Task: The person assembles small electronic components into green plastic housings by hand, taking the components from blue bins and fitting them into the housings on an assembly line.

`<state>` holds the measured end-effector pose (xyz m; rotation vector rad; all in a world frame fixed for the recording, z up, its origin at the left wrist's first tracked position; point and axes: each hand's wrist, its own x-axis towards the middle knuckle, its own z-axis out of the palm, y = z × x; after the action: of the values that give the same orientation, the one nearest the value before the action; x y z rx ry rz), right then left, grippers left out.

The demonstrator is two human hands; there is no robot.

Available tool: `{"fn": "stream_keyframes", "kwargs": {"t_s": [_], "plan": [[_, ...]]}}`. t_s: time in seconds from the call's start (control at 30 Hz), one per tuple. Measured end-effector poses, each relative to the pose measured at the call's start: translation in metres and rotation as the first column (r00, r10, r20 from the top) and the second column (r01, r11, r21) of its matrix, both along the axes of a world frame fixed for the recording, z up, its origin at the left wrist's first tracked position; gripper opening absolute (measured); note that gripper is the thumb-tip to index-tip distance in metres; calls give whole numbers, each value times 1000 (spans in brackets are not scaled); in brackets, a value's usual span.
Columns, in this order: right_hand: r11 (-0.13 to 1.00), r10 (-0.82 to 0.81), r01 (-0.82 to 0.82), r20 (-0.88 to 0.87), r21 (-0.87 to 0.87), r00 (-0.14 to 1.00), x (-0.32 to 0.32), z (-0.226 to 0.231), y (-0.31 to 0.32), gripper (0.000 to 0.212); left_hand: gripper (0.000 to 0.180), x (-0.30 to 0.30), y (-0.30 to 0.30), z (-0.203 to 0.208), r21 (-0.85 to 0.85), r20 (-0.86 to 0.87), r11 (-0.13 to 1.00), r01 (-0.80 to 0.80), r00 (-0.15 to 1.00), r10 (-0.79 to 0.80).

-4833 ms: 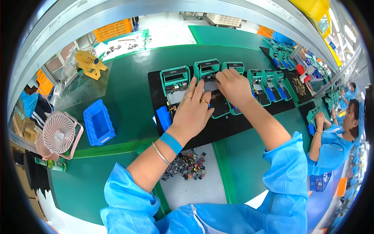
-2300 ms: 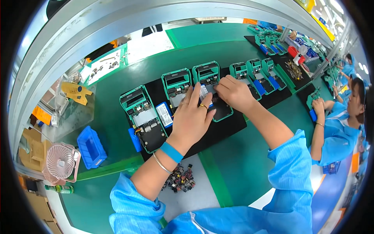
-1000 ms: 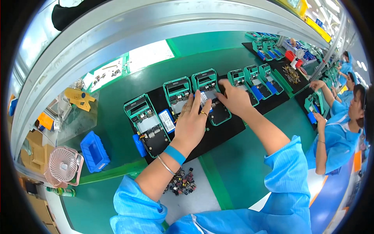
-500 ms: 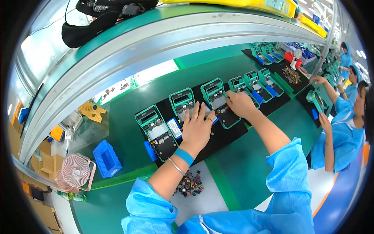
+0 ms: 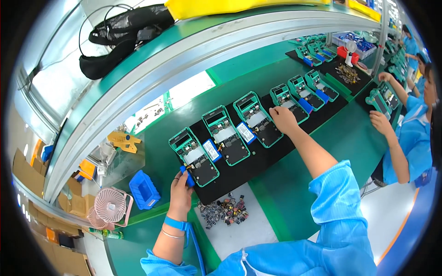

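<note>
My left hand (image 5: 181, 195), with a blue strap on its wrist, pinches a blue battery pack (image 5: 187, 176) beside the nearest green device housing (image 5: 207, 180). Wires run from the pack into that housing. My right hand (image 5: 284, 120) is closed, its fingers curled at the right edge of another open housing (image 5: 269, 136); anything inside them is hidden. Between these two housings lies a third one (image 5: 237, 155), with a white-labelled battery pack (image 5: 212, 150) at its left. Another labelled battery pack (image 5: 246, 133) lies at its right. All rest on a black mat (image 5: 244, 175).
More housings (image 5: 301, 114) with blue packs continue along the mat to the right. Small connectors (image 5: 225, 211) lie heaped on a pale sheet near me. A blue bin (image 5: 143, 191) and a pink fan (image 5: 110, 205) stand at left. A metal shelf rail (image 5: 221, 45) crosses above; a co-worker (image 5: 410, 138) sits at right.
My left hand has moved left and nearer, from above the middle housings to the blue battery pack at the row's left end. My right hand stays by the same housing, its fingers more curled.
</note>
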<state>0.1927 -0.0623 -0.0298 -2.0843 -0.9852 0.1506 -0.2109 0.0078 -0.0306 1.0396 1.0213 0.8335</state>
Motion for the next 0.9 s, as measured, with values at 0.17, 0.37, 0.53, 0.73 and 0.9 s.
{"fn": "stream_keyframes", "kwargs": {"t_s": [0.17,0.37,0.53,0.73,0.9], "plan": [[989,-55,58,-24,134,998,-8,8,-12,37,28,-3,0,25,-35,82,999,42,996,-39],[978,-114,113,-8,176,993,-15,45,-77,32,34,1,-40,62,-141,115,977,162,983,-146],[977,-213,213,-6,-7,977,-18,94,-162,32,52,1,-65,128,-208,122,874,438,899,-422],[911,-327,337,82,-237,942,4,95,-233,29,53,22,-88,123,-370,303,559,742,665,-682],[891,-316,392,308,-229,897,-23,88,-232,25,52,43,-104,94,-414,388,515,751,657,-647]]}}
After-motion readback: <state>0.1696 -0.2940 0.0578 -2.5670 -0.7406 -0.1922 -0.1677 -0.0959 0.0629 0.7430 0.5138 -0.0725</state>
